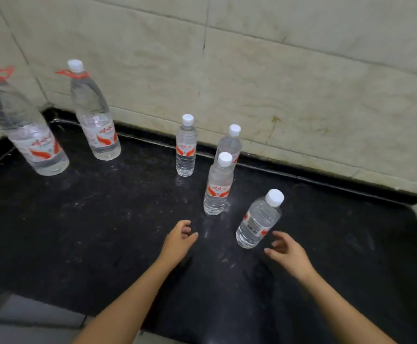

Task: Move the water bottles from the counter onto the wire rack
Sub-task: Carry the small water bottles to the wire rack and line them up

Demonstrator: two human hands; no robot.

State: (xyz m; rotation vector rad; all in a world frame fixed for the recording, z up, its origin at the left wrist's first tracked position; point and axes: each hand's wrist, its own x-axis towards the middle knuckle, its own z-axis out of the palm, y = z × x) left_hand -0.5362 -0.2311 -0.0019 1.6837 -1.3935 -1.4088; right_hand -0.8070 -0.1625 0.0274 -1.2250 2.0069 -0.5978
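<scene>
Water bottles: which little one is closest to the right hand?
The small bottle at the front right, just beside the right hand; the other three small bottles stand farther back.

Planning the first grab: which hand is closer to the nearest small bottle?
Right. The right hand is just right of the nearest small bottle; the left hand is farther off to its left.

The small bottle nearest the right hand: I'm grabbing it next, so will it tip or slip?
Likely tippy: the small bottle stands tall on a narrow base. It looks full, so probably heavyish. Its smooth plastic may slip.
</scene>
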